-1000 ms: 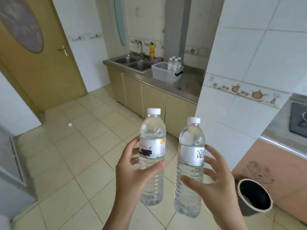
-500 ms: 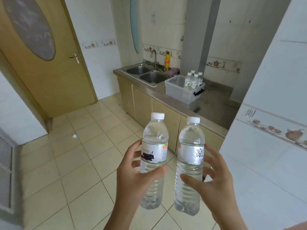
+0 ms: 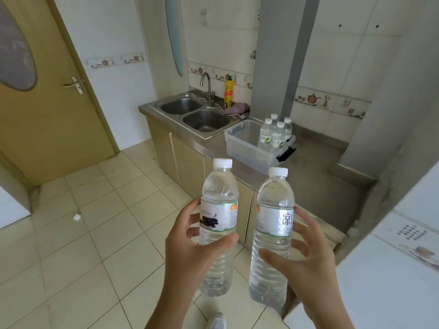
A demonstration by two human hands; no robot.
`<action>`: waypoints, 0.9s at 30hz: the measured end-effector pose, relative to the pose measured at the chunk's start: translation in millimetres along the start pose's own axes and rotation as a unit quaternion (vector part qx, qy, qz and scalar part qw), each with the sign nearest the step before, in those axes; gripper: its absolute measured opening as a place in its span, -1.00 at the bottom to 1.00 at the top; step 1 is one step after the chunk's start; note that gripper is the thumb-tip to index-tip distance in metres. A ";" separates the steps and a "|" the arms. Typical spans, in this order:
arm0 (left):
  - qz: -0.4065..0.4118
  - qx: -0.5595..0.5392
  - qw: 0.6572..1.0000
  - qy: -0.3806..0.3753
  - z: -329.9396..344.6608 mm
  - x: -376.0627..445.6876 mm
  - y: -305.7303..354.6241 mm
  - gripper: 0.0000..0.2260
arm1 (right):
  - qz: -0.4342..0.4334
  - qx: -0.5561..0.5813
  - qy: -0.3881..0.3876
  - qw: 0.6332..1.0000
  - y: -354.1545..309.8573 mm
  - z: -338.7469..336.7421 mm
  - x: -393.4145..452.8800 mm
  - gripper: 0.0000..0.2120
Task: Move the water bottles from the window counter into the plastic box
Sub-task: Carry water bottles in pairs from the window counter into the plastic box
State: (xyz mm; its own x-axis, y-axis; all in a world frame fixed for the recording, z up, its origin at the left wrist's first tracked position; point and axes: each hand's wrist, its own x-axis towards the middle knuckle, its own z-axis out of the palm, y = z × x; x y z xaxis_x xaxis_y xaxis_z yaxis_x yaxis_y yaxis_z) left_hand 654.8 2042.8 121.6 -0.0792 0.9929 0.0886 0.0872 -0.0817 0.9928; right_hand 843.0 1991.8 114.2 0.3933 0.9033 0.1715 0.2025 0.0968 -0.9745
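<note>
Carrying step: my left hand point(image 3: 190, 243) grips one water bottle point(image 3: 219, 224), right hand point(image 3: 306, 260) grips a second bottle point(image 3: 273, 236), both upright. Plastic box point(image 3: 247, 148) sits far on the bench point(image 3: 316, 181), four bottles point(image 3: 275, 135) at its right end. Next I'd close in, then lower both into the empty left part.

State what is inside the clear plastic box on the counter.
Four capped water bottles stand upright at the right end of the plastic box. The rest looks empty; the box floor behind them is hidden.

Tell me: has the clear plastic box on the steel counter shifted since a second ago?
No. The clear plastic box still sits just right of the steel double sink; only the camera has come closer.
</note>
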 end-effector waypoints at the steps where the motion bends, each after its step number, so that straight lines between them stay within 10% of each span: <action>1: 0.000 0.003 1.000 -0.005 6.4 20.4 -2.0 -0.32 | -0.003 -0.005 0.007 1.000 4.7 4.2 17.9 -0.13; 27: 0.005 0.007 0.998 -0.056 206.0 401.3 -24.3 -0.23 | 0.039 0.009 0.050 0.998 67.6 26.7 415.8 -0.13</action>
State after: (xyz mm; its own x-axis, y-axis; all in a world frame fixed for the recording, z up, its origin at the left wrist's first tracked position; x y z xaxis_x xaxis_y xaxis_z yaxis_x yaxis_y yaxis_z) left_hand 825.5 2461.0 116.5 0.0328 0.9955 0.0893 0.1008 -0.0922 0.9906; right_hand 996.3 2385.1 115.7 0.4958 0.8617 0.1078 0.1522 0.0360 -0.9877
